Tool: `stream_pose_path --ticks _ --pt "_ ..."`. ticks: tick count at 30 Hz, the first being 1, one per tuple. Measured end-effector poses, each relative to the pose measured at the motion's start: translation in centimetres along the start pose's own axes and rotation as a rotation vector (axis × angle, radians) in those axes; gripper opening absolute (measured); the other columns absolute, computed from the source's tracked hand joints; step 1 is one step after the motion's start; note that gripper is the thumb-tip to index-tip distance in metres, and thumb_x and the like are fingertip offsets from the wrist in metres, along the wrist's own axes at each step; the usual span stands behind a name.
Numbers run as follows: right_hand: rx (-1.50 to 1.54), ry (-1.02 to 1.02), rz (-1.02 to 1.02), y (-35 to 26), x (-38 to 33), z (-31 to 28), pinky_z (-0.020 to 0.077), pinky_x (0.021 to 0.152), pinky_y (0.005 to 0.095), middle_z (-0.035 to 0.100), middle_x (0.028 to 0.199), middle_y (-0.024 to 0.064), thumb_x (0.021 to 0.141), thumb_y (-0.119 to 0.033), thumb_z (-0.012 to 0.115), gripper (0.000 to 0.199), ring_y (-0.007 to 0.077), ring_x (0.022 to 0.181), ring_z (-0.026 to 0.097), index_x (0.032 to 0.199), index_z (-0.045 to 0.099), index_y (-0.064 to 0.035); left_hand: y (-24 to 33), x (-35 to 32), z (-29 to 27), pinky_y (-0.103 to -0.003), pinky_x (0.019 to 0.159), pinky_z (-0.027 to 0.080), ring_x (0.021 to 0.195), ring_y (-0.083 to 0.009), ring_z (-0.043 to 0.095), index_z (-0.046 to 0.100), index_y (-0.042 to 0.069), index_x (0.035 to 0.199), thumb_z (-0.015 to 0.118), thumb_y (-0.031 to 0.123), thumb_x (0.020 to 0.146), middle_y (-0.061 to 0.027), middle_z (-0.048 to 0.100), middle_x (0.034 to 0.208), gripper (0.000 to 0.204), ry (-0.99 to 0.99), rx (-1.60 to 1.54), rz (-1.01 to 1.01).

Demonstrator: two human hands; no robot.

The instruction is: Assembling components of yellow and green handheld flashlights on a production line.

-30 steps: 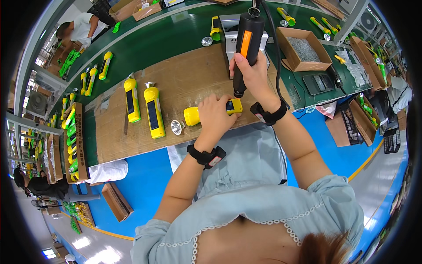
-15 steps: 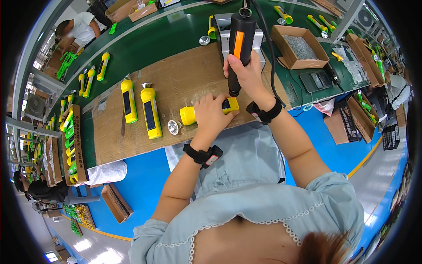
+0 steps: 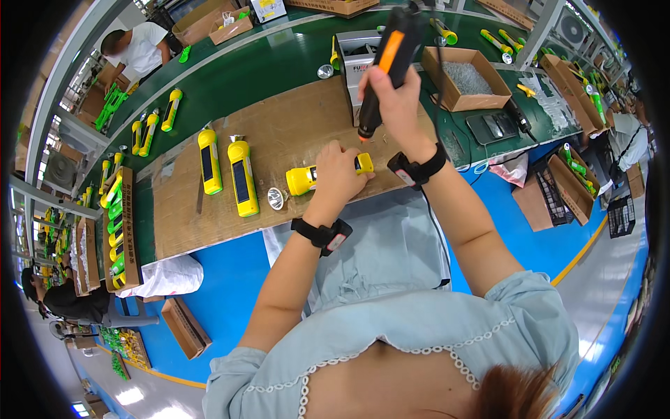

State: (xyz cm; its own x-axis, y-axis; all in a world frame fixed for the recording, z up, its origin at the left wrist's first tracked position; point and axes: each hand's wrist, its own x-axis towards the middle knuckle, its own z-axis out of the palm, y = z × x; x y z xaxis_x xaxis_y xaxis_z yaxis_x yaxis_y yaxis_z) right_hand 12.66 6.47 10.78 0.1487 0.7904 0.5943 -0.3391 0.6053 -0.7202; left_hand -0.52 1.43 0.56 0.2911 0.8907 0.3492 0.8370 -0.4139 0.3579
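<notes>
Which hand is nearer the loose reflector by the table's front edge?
Left: the left hand, holding the yellow flashlight, is right of the reflector. The right hand, gripping the screwdriver, is farther right and forward.

Underfoot, the floor (image 3: 230,279) is bright blue out to a yellow line (image 3: 581,252); beyond it a grey walkway (image 3: 608,279) gleams. Grey metal posts (image 3: 541,33) flank the green table (image 3: 272,59), with a round fan (image 3: 571,28) past one.
</notes>
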Motion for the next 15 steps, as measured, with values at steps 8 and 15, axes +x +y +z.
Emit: stream_pose_path --ticks 8,15 --pt "-0.27 0.059 -0.229 -0.7 6.6 -2.1 0.0462 0.05 0.0236 0.06 0.066 0.0057 0.083 -0.023 0.07 0.028 0.0111 0.054 0.058 0.086 0.052 -0.0012 0.0 0.3 -0.4 -0.038 0.072 0.045 0.082 -0.0286 0.055 0.069 0.011 0.094 0.079 0.035 0.059 -0.0097 0.054 0.083 0.043 -0.022 -0.128 0.07" --pt "-0.296 0.148 -0.195 1.4 8.2 -2.8 0.0469 0.05 0.0257 0.061 0.068 0.0076 0.084 -0.022 0.069 0.028 0.0131 0.053 0.058 0.088 0.05 -0.0014 0.0 0.2 -0.3 -0.038 0.07 0.045 0.081 -0.0274 0.056 0.07 0.013 0.093 0.08 0.035 0.058 -0.0083 0.053 0.08 0.042 0.012 -0.127 0.039"
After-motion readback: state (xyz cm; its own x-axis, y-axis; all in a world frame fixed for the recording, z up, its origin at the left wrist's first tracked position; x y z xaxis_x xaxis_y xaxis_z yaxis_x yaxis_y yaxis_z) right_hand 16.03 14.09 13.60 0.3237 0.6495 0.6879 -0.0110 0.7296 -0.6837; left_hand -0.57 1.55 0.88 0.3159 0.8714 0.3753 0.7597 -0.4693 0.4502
